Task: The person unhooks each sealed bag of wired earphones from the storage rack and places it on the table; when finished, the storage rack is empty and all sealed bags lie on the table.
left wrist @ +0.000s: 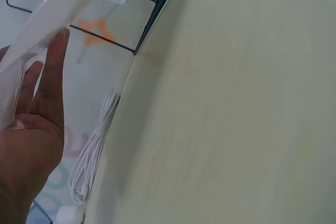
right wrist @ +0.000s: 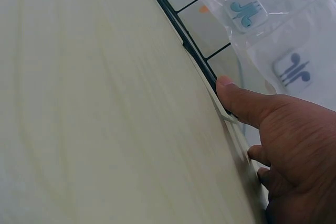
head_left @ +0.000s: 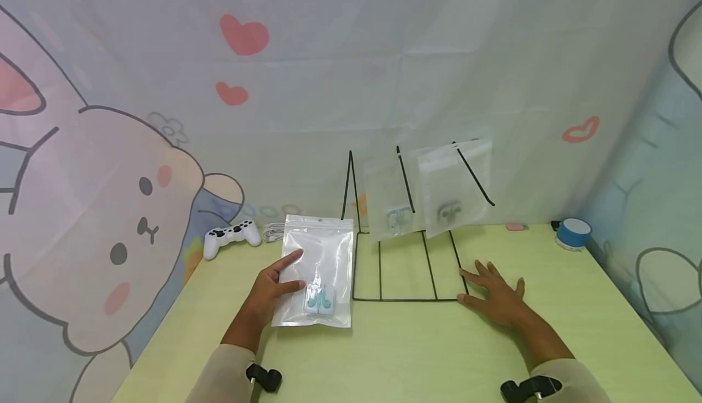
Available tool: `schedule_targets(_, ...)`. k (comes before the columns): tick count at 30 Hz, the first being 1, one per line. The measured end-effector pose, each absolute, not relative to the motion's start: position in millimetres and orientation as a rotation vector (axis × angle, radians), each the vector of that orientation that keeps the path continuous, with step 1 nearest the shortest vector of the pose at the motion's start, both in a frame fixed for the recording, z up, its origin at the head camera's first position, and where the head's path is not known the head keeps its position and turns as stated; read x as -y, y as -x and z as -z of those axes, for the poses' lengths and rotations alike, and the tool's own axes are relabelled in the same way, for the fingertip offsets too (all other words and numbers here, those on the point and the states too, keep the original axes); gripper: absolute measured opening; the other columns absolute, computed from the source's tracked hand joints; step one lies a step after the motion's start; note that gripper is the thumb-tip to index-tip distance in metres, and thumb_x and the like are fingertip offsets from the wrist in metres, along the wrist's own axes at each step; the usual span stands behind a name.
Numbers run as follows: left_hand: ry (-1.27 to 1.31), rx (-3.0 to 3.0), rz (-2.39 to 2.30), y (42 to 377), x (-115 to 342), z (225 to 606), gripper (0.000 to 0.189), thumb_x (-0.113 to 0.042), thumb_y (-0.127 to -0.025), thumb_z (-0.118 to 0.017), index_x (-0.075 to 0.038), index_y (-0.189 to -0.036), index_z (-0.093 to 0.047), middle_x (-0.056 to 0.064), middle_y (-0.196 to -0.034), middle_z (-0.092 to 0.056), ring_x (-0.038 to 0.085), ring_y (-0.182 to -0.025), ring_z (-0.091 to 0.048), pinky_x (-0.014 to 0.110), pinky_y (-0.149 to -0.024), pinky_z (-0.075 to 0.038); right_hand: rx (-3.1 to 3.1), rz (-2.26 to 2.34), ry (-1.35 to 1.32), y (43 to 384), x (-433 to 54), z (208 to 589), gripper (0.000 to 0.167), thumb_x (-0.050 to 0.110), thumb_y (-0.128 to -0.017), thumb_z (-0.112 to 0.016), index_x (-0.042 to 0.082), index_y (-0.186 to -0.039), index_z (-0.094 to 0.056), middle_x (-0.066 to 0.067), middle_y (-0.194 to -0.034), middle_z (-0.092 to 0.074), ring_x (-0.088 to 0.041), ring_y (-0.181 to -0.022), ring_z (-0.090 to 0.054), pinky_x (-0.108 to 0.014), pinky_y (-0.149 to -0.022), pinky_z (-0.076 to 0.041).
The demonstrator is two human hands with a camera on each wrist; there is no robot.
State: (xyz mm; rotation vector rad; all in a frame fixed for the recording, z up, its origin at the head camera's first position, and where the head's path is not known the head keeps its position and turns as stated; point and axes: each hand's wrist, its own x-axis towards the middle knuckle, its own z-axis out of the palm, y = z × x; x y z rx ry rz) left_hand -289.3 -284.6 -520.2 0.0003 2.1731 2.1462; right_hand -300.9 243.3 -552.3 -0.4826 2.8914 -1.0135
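Left hand pinches pouch side | right hand spread at rack corner | table room in front

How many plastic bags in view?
3. The first bag is in the left hand; the second bag hangs on the wire rack; the third bag hangs just right of it. More could be hidden behind these.
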Motion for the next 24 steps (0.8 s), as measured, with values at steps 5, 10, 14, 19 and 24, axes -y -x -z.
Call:
schedule_targets(5,-0.002,-2.148,-2.119,299,291,522,0.084,0.003,-0.092,-0.081,-0.019,-0.166,-0.049,0.022,-0.165,-0.05,0.015,-0.12,-0.068,0.026,-0.093,-0.064,-2.883,1.036,0.48,300,-244,552,0.074,0.052,-0.101,-0.074,0.015,-0.162,-0.055,-0.031,-0.177,-0.024,-0.061,-0.164,-0.01,-0.094,-0.11,0.017)
schedule_targets(10,0.031,-2.179,-2.059,307,294,524,0.081,-0.001,-0.093,-0.082,-0.021,-0.165,-0.051,0.018,-0.17,-0.047,0.012,-0.117,-0.069,0.024,-0.09,-0.063,-2.873,1.056,0.477,301,-243,553,0.074,0.053,-0.1,-0.074,0.016,-0.161,-0.055,-0.031,-0.178,-0.024,-0.06,-0.165,-0.009,-0.093,-0.11,0.019)
schedule_targets(14,0.034,-2.182,-2.037,312,297,528,0.079,-0.001,-0.094,-0.082,-0.021,-0.165,-0.051,0.019,-0.163,-0.055,0.01,-0.112,-0.072,0.025,-0.087,-0.064,-2.887,1.047,0.489,303,-243,554,0.074,0.053,-0.1,-0.074,0.016,-0.161,-0.055,-0.031,-0.177,-0.024,-0.061,-0.165,-0.01,-0.094,-0.11,0.018)
schedule_targets(19,0.044,-2.223,-1.991,317,299,534,0.077,-0.003,-0.094,-0.083,-0.02,-0.163,-0.053,0.017,-0.165,-0.054,0.012,-0.117,-0.069,0.022,-0.088,-0.062,-2.884,1.04,0.489,303,-243,555,0.074,0.053,-0.1,-0.074,0.016,-0.161,-0.055,-0.031,-0.177,-0.025,-0.061,-0.164,-0.01,-0.095,-0.109,0.017)
schedule_targets(24,0.067,-2.332,-1.883,321,299,537,0.075,-0.007,-0.092,-0.086,-0.02,-0.16,-0.059,0.013,-0.173,-0.045,0.025,-0.146,-0.053,0.025,-0.109,-0.052,-2.881,1.045,0.486,302,-243,556,0.074,0.053,-0.1,-0.074,0.016,-0.161,-0.055,-0.031,-0.177,-0.025,-0.061,-0.165,-0.01,-0.095,-0.109,0.017)
